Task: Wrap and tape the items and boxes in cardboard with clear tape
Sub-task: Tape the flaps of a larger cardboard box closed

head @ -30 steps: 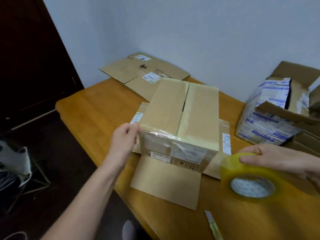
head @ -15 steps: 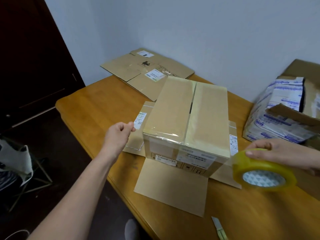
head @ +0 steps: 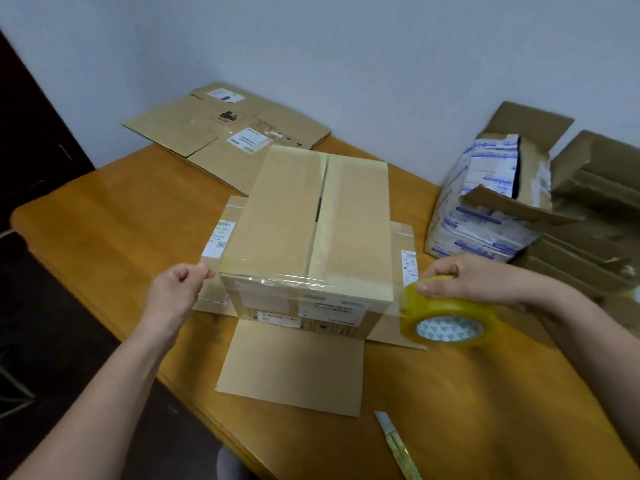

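My left hand (head: 176, 289) pinches the free end of the clear tape (head: 294, 279) between thumb and curled fingers, just off the left front corner of the box (head: 311, 220), so that the strip runs taut along the box's near top edge. My right hand (head: 460, 278) is curled over the top of the roll (head: 446, 320), fingers closed round its rim. It holds the roll just beside the right front corner so the tape comes off level with that edge. With a hand on either side, I judge, the strip can be laid straight and without creases. The box stands closed in the middle of a cardboard sheet (head: 291, 368) spread flat under it, with flaps reaching left, right and toward me, each one placed where it can be folded up against a side and taped. A cutter (head: 398, 441) lies on the table (head: 114, 220) near my right forearm, handy for cutting the strip. The table is orange-brown wood with a rounded edge and a smooth, slightly shiny top. At its far side a flattened carton (head: 225, 133) with labels lies against the pale, bare wall (head: 346, 46). To the right a torn carton (head: 530, 126) holds stacked white packets (head: 485, 181) printed in blue. A dark door (head: 20, 116) stands at the left.
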